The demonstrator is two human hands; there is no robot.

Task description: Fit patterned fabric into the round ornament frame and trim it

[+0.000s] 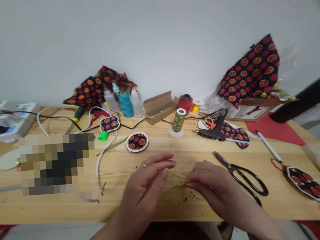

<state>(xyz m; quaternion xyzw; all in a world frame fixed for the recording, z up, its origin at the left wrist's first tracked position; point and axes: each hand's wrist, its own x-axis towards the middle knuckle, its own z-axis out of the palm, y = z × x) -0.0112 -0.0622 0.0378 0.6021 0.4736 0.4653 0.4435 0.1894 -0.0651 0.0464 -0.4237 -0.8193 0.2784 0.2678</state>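
Thread (177, 187), fine and olive-toned, shows in the head view low over the front part of the wooden table (59, 214), in the gap between the two hands. The right hand (215, 183) has its fingertips drawn together in a narrow pinch, and strands seem to come out of that pinch toward the other side. The left hand (146, 186) has its fingers extended and close together, thumb lying near them; whether a strand is caught there I cannot tell, since the lines are blurred and very thin.

For good handling, the right pinch is best kept firm and close to the strand ends, so that none slips. The left thumb and forefinger could do the guiding, smoothing the strands side by side under light, even tension; a hard tug would likely tangle or pull them uneven. Dark scraps (185, 199) lie on the wood just below the strands, so lifting the work a little should keep bits from clinging to it.

The scissors (242, 176) lie just beside the right hand, blades partly apart, and the wrist does well to clear them. Behind the hands, a spool of olive thread (179, 121) stands upright, and a round fabric-covered disc (137, 142) lies flat to its left.
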